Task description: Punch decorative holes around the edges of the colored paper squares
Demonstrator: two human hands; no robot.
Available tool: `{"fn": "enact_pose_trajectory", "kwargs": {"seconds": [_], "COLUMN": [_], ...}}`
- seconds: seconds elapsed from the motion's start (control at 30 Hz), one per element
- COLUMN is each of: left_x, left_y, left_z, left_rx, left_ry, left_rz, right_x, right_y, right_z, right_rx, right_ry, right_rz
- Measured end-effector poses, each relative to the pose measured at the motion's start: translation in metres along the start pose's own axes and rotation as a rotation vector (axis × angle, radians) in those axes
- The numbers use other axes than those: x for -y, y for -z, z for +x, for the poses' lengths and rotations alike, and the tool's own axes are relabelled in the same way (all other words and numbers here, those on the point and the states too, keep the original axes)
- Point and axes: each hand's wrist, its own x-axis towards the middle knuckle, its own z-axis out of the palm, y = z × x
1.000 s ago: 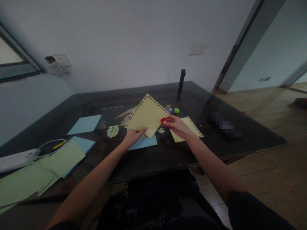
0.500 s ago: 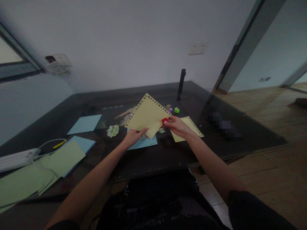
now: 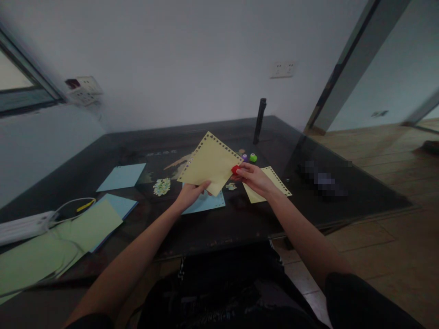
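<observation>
My left hand (image 3: 192,194) pinches the lower corner of a yellow sheet of paper (image 3: 210,165), thumb on top. Small shapes are punched along the two far edges of that raised sheet. At its right corner my right hand (image 3: 254,177) is closed around a small red craft punch (image 3: 235,170), which sits against the paper's edge. Beneath the sheet lies a blue paper (image 3: 206,204) with holes along its border. Another punched yellow paper (image 3: 270,180) rests under my right wrist. Purple (image 3: 244,157) and green (image 3: 253,157) punches stand just beyond.
Left of my hands is a pile of paper cutouts (image 3: 161,186); a smaller pile (image 3: 231,186) lies near the middle. Blue (image 3: 121,177) and green sheets (image 3: 98,224), a white power strip (image 3: 25,228) and its cable occupy the left. A black upright post (image 3: 259,121) stands at the back.
The red punch and my right fingers have shifted slightly along the sheet's right corner. The sheet has moved a little left; my left hand keeps its pinch.
</observation>
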Motion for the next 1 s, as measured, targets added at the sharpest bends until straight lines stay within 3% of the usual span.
{"fn": "enact_pose_trajectory", "kwargs": {"seconds": [0.5, 0.77, 1.0], "left_x": [-0.0011, 0.0018, -0.0011], "left_y": [-0.0021, -0.0007, 0.0], "left_z": [-0.0009, -0.0009, -0.0023], "left_rx": [0.015, 0.092, 0.101], "left_ry": [-0.011, -0.042, -0.036], "left_rz": [-0.018, 0.006, -0.027], "right_x": [-0.0045, -0.0022, 0.0022], "right_y": [0.0044, 0.006, 0.0038], "right_z": [0.0037, 0.0033, -0.0006], "right_rx": [-0.034, 0.01, 0.124], "right_ry": [-0.005, -0.027, -0.068], "right_rz": [0.008, 0.016, 0.058]}}
